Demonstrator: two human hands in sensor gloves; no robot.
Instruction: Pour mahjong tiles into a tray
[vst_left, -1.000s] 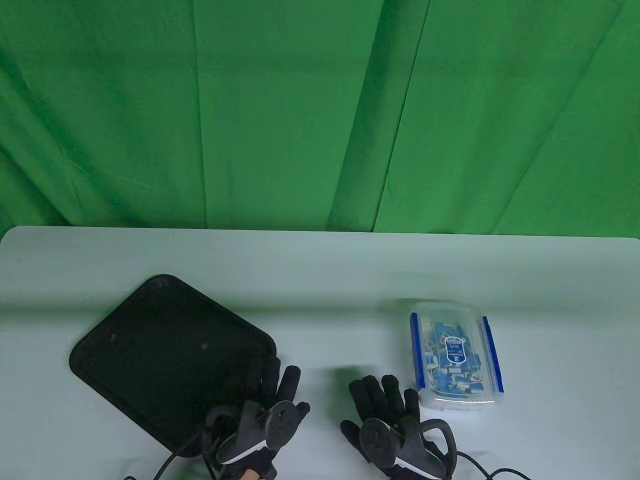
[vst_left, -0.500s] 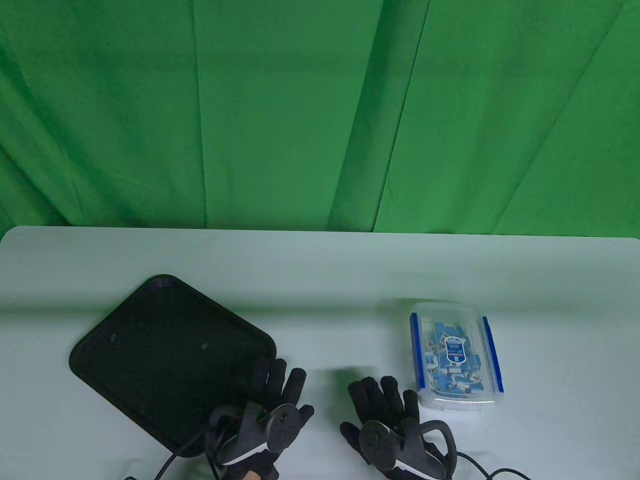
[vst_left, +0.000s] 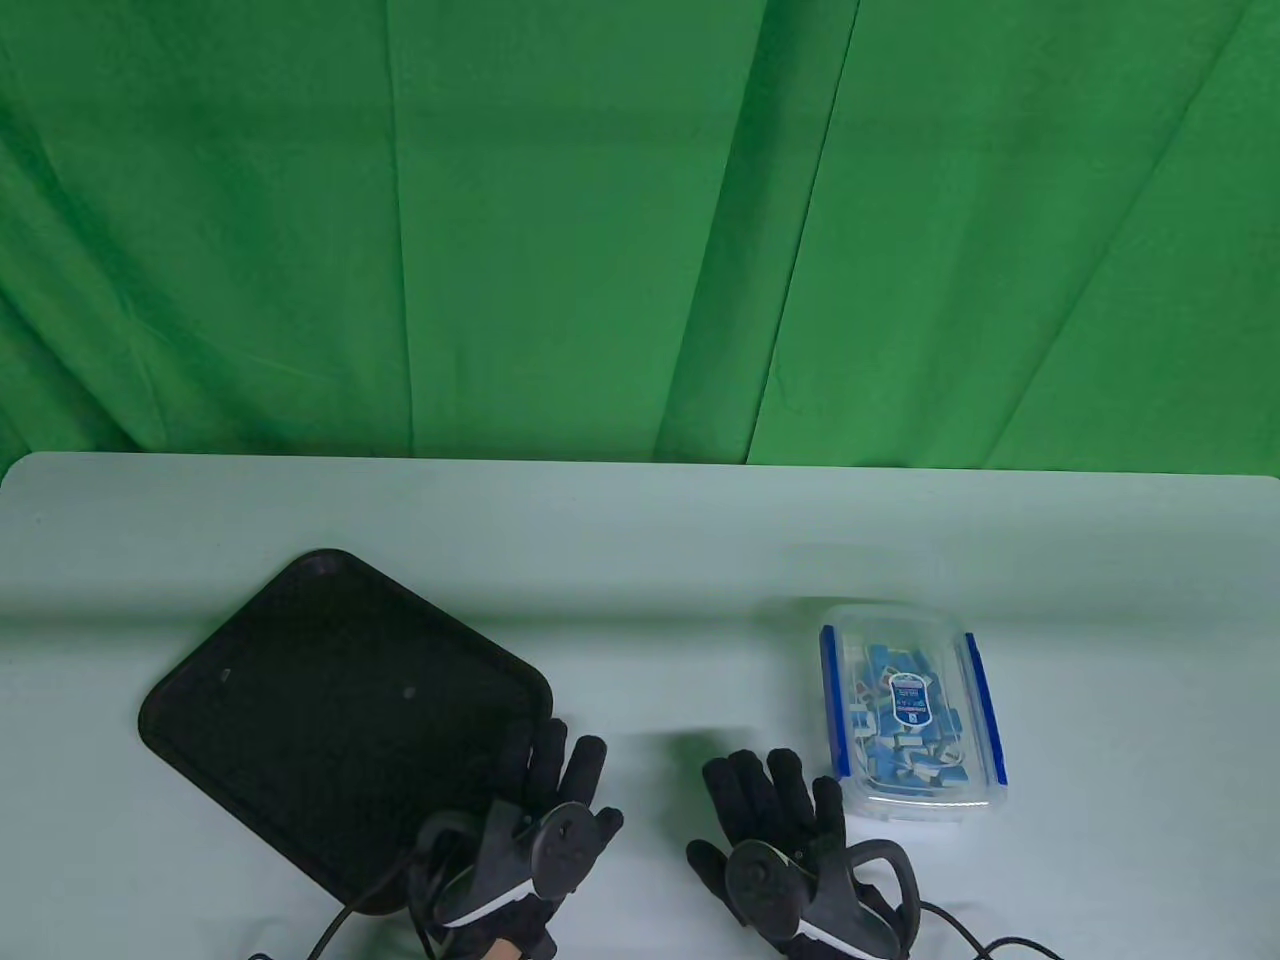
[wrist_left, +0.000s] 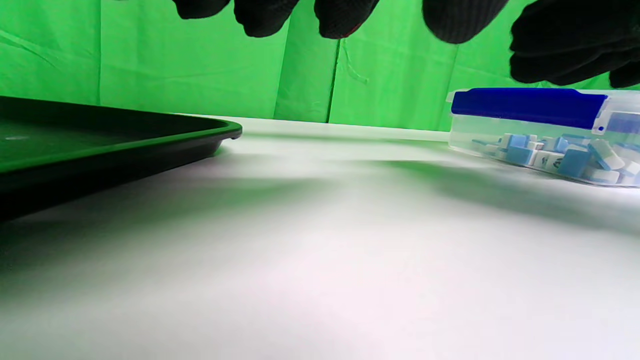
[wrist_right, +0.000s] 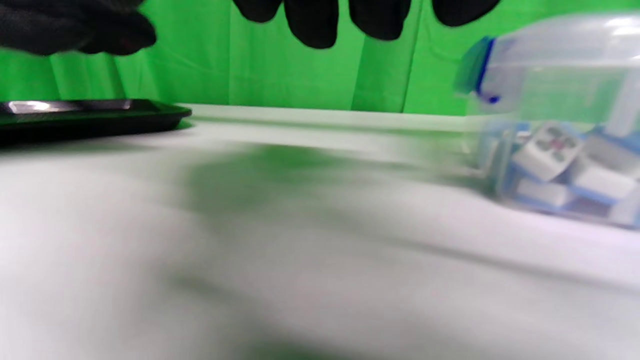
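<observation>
Mahjong tiles (vst_left: 905, 730) sit heaped inside a clear lidded box (vst_left: 908, 795) with blue latches on the counter (vst_left: 640, 560), well apart from the black tray (vst_left: 250, 690) to its left. The right hand (vst_left: 775, 830) lies just beside the box, fingers (wrist_right: 310, 22) spread, holding nothing; the left hand (vst_left: 545, 800) rests by the tray's corner, likewise spread and free. With the lid seemingly on, tipping before unlatching would spill nothing, and a hasty pour could scatter tiles over the tray's low rim
</observation>
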